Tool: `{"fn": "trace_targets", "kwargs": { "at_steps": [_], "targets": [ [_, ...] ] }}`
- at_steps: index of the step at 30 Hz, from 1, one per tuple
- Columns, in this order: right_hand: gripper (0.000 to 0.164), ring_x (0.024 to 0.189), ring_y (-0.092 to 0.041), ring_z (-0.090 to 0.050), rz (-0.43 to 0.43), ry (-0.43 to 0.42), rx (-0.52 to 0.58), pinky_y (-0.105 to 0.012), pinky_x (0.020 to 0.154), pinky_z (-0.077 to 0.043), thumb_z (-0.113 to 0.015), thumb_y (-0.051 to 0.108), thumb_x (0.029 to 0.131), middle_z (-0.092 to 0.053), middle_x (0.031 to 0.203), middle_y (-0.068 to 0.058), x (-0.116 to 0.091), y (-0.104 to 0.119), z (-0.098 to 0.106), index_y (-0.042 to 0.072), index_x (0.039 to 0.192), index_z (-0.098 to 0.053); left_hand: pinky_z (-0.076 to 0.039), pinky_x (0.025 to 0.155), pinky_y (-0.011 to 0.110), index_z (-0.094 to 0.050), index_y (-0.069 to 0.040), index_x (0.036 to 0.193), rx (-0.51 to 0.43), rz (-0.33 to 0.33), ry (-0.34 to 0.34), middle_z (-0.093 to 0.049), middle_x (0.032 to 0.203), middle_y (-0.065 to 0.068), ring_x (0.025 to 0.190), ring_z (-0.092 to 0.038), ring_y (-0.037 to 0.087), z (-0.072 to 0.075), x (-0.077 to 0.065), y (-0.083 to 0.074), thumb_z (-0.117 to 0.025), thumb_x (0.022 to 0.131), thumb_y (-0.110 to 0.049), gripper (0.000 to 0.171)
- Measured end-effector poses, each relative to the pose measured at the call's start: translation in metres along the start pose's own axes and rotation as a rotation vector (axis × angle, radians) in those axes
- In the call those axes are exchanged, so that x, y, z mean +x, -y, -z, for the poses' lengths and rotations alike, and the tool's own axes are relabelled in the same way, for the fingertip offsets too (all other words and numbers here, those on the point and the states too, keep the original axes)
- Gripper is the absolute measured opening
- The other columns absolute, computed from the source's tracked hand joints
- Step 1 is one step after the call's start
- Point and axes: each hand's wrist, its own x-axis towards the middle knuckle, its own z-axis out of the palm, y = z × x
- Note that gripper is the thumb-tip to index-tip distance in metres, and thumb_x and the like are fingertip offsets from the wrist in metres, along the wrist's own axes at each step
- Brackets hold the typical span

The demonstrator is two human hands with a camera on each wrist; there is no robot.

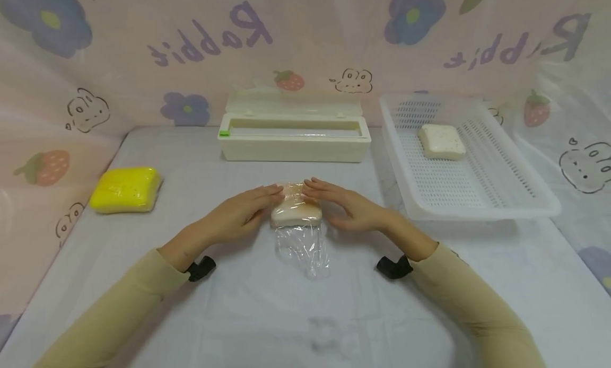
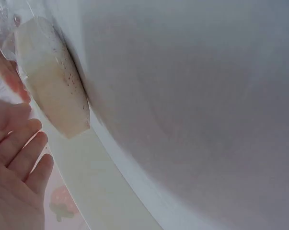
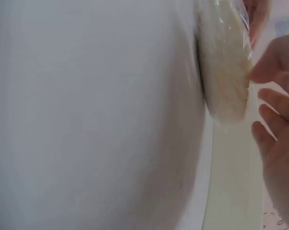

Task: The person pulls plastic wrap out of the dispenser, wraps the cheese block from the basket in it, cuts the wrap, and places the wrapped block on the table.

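Observation:
In the middle of the table, a cream and tan block shaped like a bread slice (image 1: 297, 215) lies under clear plastic wrap (image 1: 303, 251), whose loose tail spreads toward the near side. My left hand (image 1: 241, 211) reaches in from the left, its straight fingertips at the far left corner of the block. From the other side, my right hand (image 1: 350, 206) lays extended fingers over the far right part of the wrapped top. Both wrist views show the fingers (image 2: 36, 146) loosely extended beside the block, with the right thumb (image 3: 266, 67) right at its wrapped edge.
Behind the block stands a cream plastic-wrap dispenser box (image 1: 293, 148) with its lid raised. A white perforated basket (image 1: 406, 193) at the right holds a pale speckled block (image 1: 443, 141). At the left rests a yellow wrapped block (image 1: 125, 190). A printed curtain (image 1: 305, 44) surrounds the table.

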Motion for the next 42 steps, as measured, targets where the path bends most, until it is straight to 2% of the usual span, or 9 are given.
{"fn": "trace_targets", "kwargs": {
  "at_steps": [3,9,12,15,22,29,35,38,42],
  "targets": [
    [0.075,0.149,-0.026,-0.011,-0.042,0.03,-0.076,-0.046,0.119,-0.02,-0.063,0.008,0.083,-0.018,0.16,-0.01,-0.004,0.006,-0.004,0.01,0.15,-0.029,-0.031,0.115,0.045,-0.047,-0.003,0.14,0.045,0.012,0.005,-0.04,0.15,0.012,0.14,-0.036,0.029,-0.003,-0.002,-0.005,-0.058,0.089,-0.004,0.052],
    [0.088,0.149,-0.024,-0.008,-0.114,0.074,-0.168,-0.047,0.119,-0.017,-0.074,0.029,0.083,-0.013,0.162,-0.005,-0.002,0.019,-0.014,0.015,0.153,-0.023,-0.027,0.116,0.046,-0.036,-0.001,0.146,0.101,0.108,0.031,-0.03,0.155,0.016,0.143,-0.028,0.031,-0.012,0.0,-0.017,-0.078,0.079,-0.032,0.084],
    [0.086,0.149,-0.025,-0.01,-0.131,0.059,-0.159,-0.047,0.119,-0.019,-0.074,0.033,0.084,-0.015,0.161,-0.005,-0.001,0.021,-0.017,0.015,0.152,-0.026,-0.029,0.115,0.045,-0.041,0.0,0.143,0.106,0.101,-0.016,-0.034,0.153,0.016,0.142,-0.031,0.031,-0.015,0.001,-0.021,-0.074,0.082,-0.041,0.081],
    [0.075,0.148,-0.026,-0.014,-0.143,0.027,-0.134,-0.046,0.118,-0.022,-0.071,0.031,0.087,-0.019,0.16,-0.006,-0.001,0.021,-0.018,0.014,0.15,-0.032,-0.034,0.113,0.045,-0.049,-0.001,0.138,0.087,0.086,-0.059,-0.042,0.148,0.016,0.138,-0.039,0.03,-0.014,0.002,-0.024,-0.069,0.087,-0.039,0.066],
    [0.04,0.14,-0.026,-0.037,-0.143,-0.173,0.042,-0.044,0.115,-0.031,-0.07,0.019,0.088,-0.048,0.144,-0.011,0.004,0.02,-0.018,0.007,0.126,-0.062,-0.044,0.104,0.047,-0.063,-0.001,0.121,-0.111,0.146,-0.157,-0.061,0.129,0.015,0.123,-0.055,0.03,-0.013,0.005,-0.026,-0.063,0.093,-0.023,0.036],
    [0.011,0.115,-0.023,-0.059,-0.325,-0.369,0.269,-0.039,0.096,-0.05,-0.071,0.012,0.087,-0.066,0.116,-0.009,0.011,0.021,-0.019,0.007,0.096,-0.071,-0.049,0.098,0.045,-0.072,-0.005,0.091,-0.354,0.282,-0.301,-0.071,0.107,0.012,0.108,-0.064,0.029,-0.014,0.013,-0.028,-0.069,0.087,-0.01,0.007],
    [0.016,0.099,-0.024,-0.062,-0.462,-0.461,0.325,-0.031,0.083,-0.056,-0.075,0.008,0.082,-0.066,0.103,-0.012,0.019,0.024,-0.021,0.001,0.095,-0.069,-0.055,0.09,0.037,-0.069,0.001,0.102,-0.47,0.426,-0.348,-0.068,0.105,0.014,0.103,-0.065,0.029,-0.013,0.02,-0.031,-0.072,0.083,-0.004,0.02],
    [0.025,0.092,-0.023,-0.063,-0.489,-0.487,0.279,-0.03,0.08,-0.056,-0.076,0.008,0.079,-0.065,0.103,-0.013,0.023,0.025,-0.023,0.0,0.101,-0.066,-0.055,0.088,0.034,-0.066,0.002,0.107,-0.487,0.453,-0.38,-0.065,0.108,0.016,0.104,-0.063,0.029,-0.015,0.024,-0.03,-0.074,0.08,0.0,0.029],
    [0.035,0.088,-0.021,-0.06,-0.487,-0.522,0.177,-0.03,0.076,-0.054,-0.077,0.006,0.075,-0.063,0.099,-0.012,0.027,0.028,-0.026,0.001,0.105,-0.061,-0.056,0.086,0.032,-0.068,0.002,0.098,-0.478,0.481,-0.396,-0.062,0.101,0.015,0.102,-0.061,0.028,-0.017,0.026,-0.03,-0.075,0.078,0.001,0.02]
  ]
}}
